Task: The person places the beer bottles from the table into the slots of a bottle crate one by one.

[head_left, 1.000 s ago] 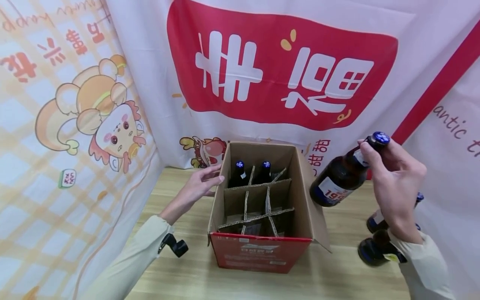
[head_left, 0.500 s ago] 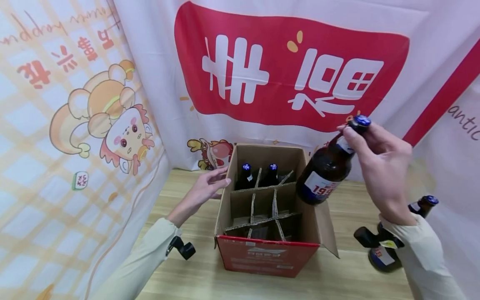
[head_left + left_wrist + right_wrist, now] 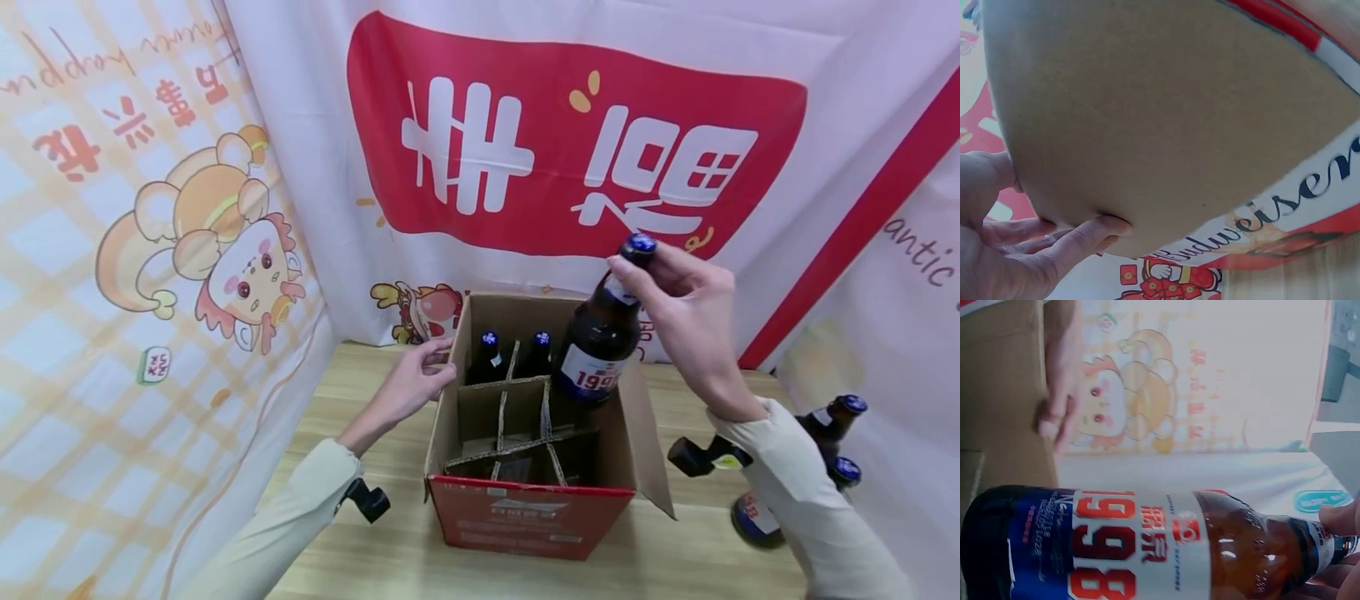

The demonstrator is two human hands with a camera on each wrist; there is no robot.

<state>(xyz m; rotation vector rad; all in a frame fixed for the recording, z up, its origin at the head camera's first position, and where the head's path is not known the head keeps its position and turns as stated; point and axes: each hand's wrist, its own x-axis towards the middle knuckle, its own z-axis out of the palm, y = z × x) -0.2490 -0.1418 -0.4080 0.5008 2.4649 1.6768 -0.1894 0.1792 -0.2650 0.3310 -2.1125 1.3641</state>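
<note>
In the head view, my right hand (image 3: 693, 312) grips a brown beer bottle (image 3: 600, 337) by its neck, just below the blue cap. The bottle leans, its base overlapping the back right part of an open cardboard box (image 3: 525, 521). A white and blue label with "1998" (image 3: 1107, 544) faces the right wrist camera. Cardboard dividers (image 3: 501, 417) split the box into compartments, and two blue-capped bottles (image 3: 489, 354) stand in its back row. My left hand (image 3: 405, 379) holds the box's left wall at the rim, fingers against the outer flap (image 3: 1147, 125).
More brown bottles (image 3: 828, 421) stand on the wooden table (image 3: 360, 558) to the right, partly behind the right sleeve. The box's right flap (image 3: 652, 442) sticks outward. Printed cloths (image 3: 300, 125) hang behind and to the left. A small black camera (image 3: 701, 457) sits on the right wrist.
My right hand has carried the bottle leftward, from beside the box to over its back right part. The left hand has stayed at the box's left rim.
</note>
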